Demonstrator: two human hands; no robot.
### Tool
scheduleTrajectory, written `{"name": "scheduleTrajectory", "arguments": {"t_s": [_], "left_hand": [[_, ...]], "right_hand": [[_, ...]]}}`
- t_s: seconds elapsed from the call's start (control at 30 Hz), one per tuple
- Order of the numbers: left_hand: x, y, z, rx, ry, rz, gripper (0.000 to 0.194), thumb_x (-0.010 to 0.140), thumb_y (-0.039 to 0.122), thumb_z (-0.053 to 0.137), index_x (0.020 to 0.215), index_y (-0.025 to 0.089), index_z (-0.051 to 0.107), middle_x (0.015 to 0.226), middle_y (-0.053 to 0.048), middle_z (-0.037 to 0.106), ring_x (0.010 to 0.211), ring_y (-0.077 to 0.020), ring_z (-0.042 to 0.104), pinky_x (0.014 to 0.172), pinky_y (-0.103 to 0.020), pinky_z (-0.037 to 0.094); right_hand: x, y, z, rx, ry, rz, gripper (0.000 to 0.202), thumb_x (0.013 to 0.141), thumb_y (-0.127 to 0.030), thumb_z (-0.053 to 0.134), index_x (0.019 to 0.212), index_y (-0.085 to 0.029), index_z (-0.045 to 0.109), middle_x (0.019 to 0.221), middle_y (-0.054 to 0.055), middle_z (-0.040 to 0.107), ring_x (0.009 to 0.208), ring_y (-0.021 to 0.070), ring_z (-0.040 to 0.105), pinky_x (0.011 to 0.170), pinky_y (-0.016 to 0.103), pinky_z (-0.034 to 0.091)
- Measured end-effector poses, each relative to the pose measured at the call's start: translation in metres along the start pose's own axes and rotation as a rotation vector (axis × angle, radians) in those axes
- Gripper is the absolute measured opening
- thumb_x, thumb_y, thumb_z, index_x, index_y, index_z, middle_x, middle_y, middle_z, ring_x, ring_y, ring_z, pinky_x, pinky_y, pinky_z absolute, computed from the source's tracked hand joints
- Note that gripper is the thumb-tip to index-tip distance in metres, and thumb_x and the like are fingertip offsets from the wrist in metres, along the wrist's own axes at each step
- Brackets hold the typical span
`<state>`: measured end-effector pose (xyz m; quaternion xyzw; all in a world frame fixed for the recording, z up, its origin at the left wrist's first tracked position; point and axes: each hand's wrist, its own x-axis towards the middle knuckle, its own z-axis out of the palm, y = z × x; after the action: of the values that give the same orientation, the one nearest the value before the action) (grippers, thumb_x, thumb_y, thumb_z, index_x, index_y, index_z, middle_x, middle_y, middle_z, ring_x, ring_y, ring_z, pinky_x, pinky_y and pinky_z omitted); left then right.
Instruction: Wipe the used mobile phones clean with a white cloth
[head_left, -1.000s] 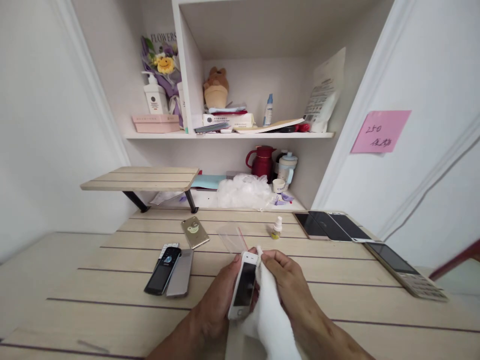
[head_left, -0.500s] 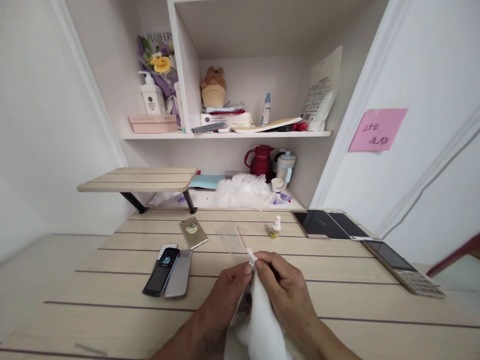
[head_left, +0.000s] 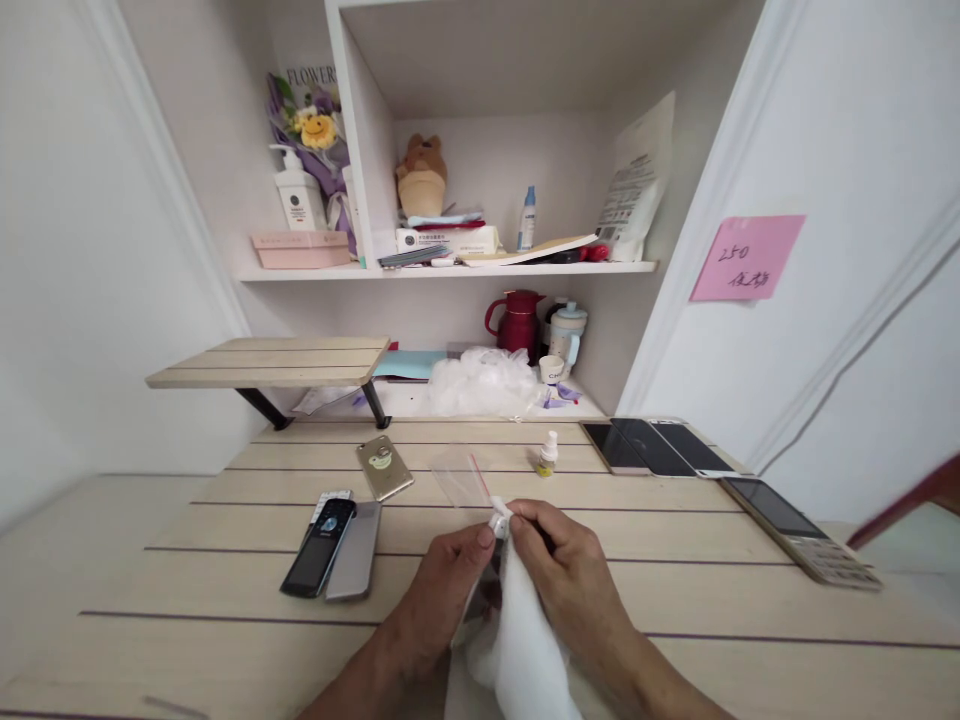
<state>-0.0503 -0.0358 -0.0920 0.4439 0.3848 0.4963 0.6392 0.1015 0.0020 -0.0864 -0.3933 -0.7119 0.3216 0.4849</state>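
In the lower middle of the head view, my left hand (head_left: 450, 575) is closed on a phone (head_left: 491, 585) with a dark shiny face and a pale top end. My right hand (head_left: 566, 560) pinches a white soft cloth (head_left: 529, 640) against that top end. The cloth hangs down between my forearms and hides much of the phone. Just beyond my fingertips lies a clear zip bag (head_left: 459, 478) with a red seal line. A small spray bottle (head_left: 548, 455) with yellowish liquid stands upright behind my right hand.
Left on the slatted table are a gold phone (head_left: 385, 467), a black keypad phone (head_left: 319, 548) and a grey phone (head_left: 354, 552). Several phones (head_left: 660, 447) lie at the right, with a gold keypad phone (head_left: 799, 530) nearer. A small raised stand (head_left: 274, 362) and shelves (head_left: 450, 270) border the back.
The whole view has shifted slightly. My left hand is a little lower, and more of the pale phone end shows between my fingers. The cloth stays in my right hand.
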Motion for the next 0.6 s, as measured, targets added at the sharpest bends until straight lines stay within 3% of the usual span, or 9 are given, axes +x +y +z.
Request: {"name": "scheduleTrajectory", "arguments": {"t_s": [0.17, 0.43, 0.6], "left_hand": [[0.001, 0.001, 0.001, 0.058, -0.042, 0.051, 0.043, 0.088, 0.054, 0.056, 0.084, 0.012, 0.068, 0.062, 0.002, 0.046, 0.057, -0.0106, 0.038, 0.059, -0.027, 0.033], [-0.001, 0.0, 0.001, -0.041, 0.142, -0.017, 0.047, 0.076, 0.06, 0.067, 0.08, 0.013, 0.068, 0.061, 0.001, 0.052, 0.055, -0.0113, 0.043, 0.059, -0.025, 0.036], [-0.003, 0.004, 0.006, 0.002, 0.043, 0.004, 0.042, 0.082, 0.055, 0.064, 0.074, 0.013, 0.065, 0.061, 0.001, 0.05, 0.054, -0.0099, 0.039, 0.056, -0.025, 0.032]], "right_hand": [[-0.004, -0.004, 0.0, -0.006, -0.026, -0.162, 0.02, 0.095, -0.027, 0.051, 0.101, -0.021, 0.069, 0.083, 0.003, 0.07, 0.077, 0.0185, 0.065, 0.072, 0.028, 0.048], [0.005, 0.014, 0.004, -0.033, 0.009, -0.024, 0.021, 0.094, -0.029, 0.052, 0.097, -0.02, 0.07, 0.081, 0.003, 0.072, 0.074, 0.0201, 0.066, 0.068, 0.029, 0.049], [-0.002, 0.003, 0.003, -0.021, 0.007, -0.095, 0.021, 0.095, -0.029, 0.051, 0.101, -0.021, 0.069, 0.086, 0.004, 0.071, 0.08, 0.0195, 0.066, 0.074, 0.03, 0.05]]}}
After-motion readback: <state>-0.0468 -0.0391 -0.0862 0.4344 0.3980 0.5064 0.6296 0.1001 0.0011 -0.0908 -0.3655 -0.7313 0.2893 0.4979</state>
